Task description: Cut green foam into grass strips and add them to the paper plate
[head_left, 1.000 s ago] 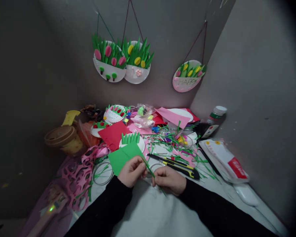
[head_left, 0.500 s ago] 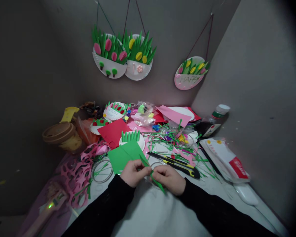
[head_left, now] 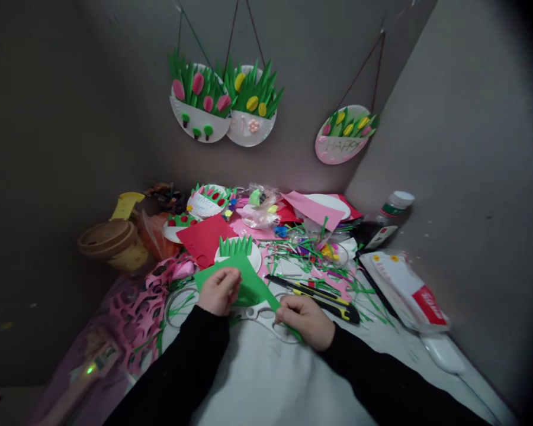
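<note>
My right hand [head_left: 306,322] is closed in a pinch on a narrow green paper leaf [head_left: 273,300], which sticks out above and below the fingers. My left hand [head_left: 221,290] is apart from it, fingers curled together over a sheet of green paper [head_left: 244,271]; whether anything is in them is hidden. White-handled scissors [head_left: 260,316] lie between and under the hands. Just behind the green sheet is a white paper plate [head_left: 254,255] with green paper grass on it.
A black and yellow utility knife [head_left: 333,303] lies right of the scissors. Green scraps and pink cut-outs [head_left: 137,305] litter the table. A lidded cup [head_left: 111,242] stands left, a bottle [head_left: 388,213] and a plastic packet [head_left: 404,290] right. Decorated plates [head_left: 251,127] hang on the wall.
My left hand has come off the green leaf and moved up and left over the green sheet. My right hand keeps the leaf, and the scissors show more.
</note>
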### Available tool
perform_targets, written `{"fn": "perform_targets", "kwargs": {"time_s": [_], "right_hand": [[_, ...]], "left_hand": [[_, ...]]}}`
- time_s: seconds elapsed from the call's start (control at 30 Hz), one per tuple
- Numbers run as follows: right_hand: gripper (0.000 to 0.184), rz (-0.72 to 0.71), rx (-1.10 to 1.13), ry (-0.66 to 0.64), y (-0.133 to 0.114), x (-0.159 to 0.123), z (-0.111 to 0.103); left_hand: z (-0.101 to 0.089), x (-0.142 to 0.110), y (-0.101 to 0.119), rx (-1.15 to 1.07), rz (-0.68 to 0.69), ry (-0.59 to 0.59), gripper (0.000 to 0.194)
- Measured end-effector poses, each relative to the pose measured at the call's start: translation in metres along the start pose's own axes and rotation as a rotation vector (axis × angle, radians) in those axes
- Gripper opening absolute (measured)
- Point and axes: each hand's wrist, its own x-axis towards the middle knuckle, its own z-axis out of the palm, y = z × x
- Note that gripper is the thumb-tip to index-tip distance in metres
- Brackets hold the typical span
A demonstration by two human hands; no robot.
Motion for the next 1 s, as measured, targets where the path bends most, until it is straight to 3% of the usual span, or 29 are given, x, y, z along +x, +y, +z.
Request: {"fn": "perform_targets", "kwargs": {"time_s": [0.1,0.13,0.2,0.33,0.53,0.6,0.67,0.73,0.8,0.9,1.0], "right_hand": [[0.026,-0.021,-0.024,0.018,0.001,0.000,0.004],[0.026,-0.039,-0.037,0.023,0.001,0.000,0.005],[0.026,-0.084,-0.065,0.033,-0.001,-0.001,0.005],[0.024,-0.135,-0.036,0.062,-0.003,-0.001,0.000],[0.024,-0.209,0.056,0.116,0.006,0.000,-0.011],[0.024,-0.215,0.062,0.187,0.009,0.001,-0.011],[0.019,-0.207,0.043,0.226,0.009,0.003,-0.007],[0.018,-0.229,-0.026,0.190,0.007,0.003,-0.003],[0.023,-0.276,-0.115,0.129,0.003,0.002,0.001],[0.031,-0.327,-0.183,0.079,-0.004,-0.001,0.001],[0.032,-0.316,-0.170,0.065,-0.005,-0.003,-0.004]], "left_hand": [[0.012,-0.011,-0.011,0.155,-0.057,-0.261,0.040],[0.015,-0.015,-0.015,0.210,-0.051,-0.278,0.040],[0.019,-0.018,-0.021,0.234,-0.078,-0.213,0.042],[0.016,-0.012,-0.022,0.060,-0.117,-0.045,0.043],[0.001,0.002,-0.006,-0.031,-0.024,0.137,0.047],[0.000,0.001,-0.004,0.040,0.010,0.138,0.043],[0.005,-0.006,-0.008,0.200,-0.010,0.017,0.038],[0.014,-0.016,-0.016,0.292,0.049,-0.126,0.033],[0.023,-0.024,-0.020,0.344,0.104,-0.174,0.031],[0.020,-0.024,-0.008,0.315,0.097,-0.064,0.031],[-0.008,-0.019,0.025,0.260,0.174,0.131,0.029]]}}
